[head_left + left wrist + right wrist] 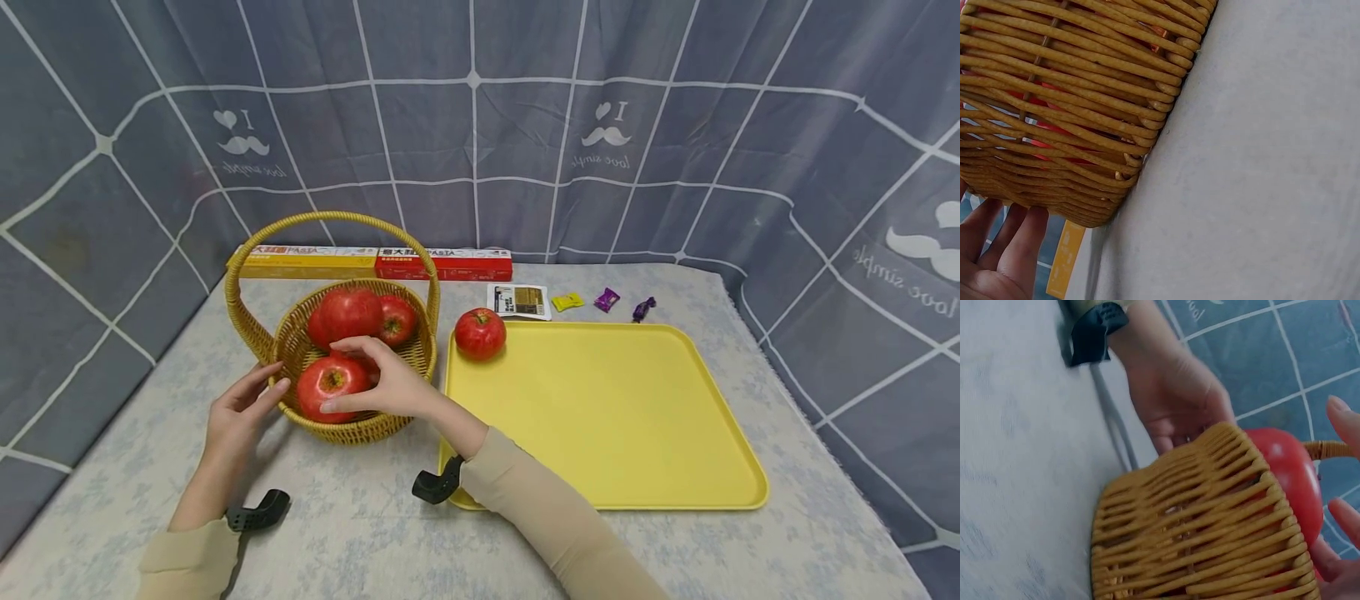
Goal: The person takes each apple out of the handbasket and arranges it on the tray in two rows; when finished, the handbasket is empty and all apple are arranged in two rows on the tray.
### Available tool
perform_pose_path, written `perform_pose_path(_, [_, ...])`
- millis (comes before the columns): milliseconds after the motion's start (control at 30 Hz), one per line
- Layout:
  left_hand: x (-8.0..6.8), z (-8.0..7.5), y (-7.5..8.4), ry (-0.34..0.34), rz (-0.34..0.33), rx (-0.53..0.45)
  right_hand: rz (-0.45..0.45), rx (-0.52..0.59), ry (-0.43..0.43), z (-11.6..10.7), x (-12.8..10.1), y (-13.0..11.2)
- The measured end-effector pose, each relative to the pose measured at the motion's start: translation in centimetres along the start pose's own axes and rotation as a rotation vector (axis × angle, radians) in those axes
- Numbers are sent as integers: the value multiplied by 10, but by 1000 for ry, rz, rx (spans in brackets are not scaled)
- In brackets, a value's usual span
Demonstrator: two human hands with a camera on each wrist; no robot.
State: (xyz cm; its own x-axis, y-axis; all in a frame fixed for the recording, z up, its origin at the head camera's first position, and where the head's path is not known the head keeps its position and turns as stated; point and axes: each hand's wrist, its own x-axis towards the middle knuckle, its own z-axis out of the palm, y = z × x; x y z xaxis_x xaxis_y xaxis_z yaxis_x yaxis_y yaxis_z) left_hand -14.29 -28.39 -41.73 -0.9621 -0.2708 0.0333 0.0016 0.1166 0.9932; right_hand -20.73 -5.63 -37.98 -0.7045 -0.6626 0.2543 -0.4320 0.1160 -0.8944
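While the right hand (390, 385) closes its grip around the front apple (328, 385) in the basket (352, 429), the left hand (238, 414), fingers straight, steadies the rim; a loose grip could drop the apple onto the worktop (360, 525).

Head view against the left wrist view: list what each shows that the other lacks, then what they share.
Only the head view shows the yellow tray with one apple on it, the apples in the basket, the right hand curled round the front apple, the pasta boxes and the sweets. Only the left wrist view shows the basket's weave close up, red glinting through the gaps. Both show the basket, the left hand beside it and the cloth.
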Motion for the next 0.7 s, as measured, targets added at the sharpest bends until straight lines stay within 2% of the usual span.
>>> perform_pose_path(133, [1, -1, 0, 7, -4, 26, 12, -101, -48, 0, 1, -2])
perform_pose_path(367, [1, -1, 0, 2, -16, 40, -2, -178, -116, 2, 4, -3])
perform_pose_path(533, [1, -1, 1, 5, -16, 47, -8, -220, -110, 4, 6, -4])
perform_pose_path(700, [0, -1, 0, 7, -14, 31, -79, -308, -47, 6, 0, -1])
